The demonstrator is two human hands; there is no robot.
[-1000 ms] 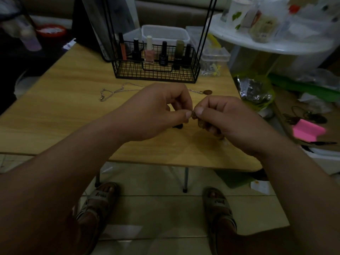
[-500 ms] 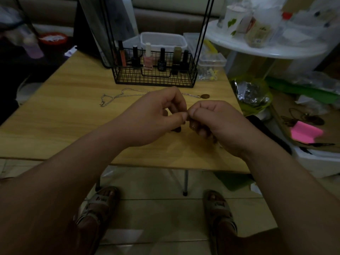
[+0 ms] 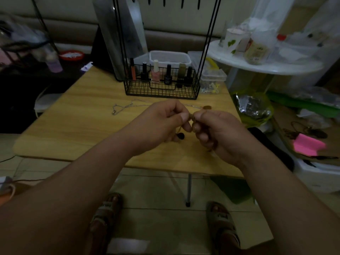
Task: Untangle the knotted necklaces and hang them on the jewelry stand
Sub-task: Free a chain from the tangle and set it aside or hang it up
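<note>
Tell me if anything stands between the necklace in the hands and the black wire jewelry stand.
Nothing upright does. The left hand and right hand pinch the thin brown necklace above the wooden table; only a silver chain necklace lies flat between them and the black wire jewelry stand, below its hooks.

Black wire stand (image 3: 161, 90), silver necklace (image 3: 128, 106), light wood-grain table (image 3: 77, 122)

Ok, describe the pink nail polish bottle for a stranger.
On the wooden table, at its far edge, stands a black wire basket. Among the bottles in it, the nail polish bottle is third from left, the only pale pink one, white-capped.
</note>
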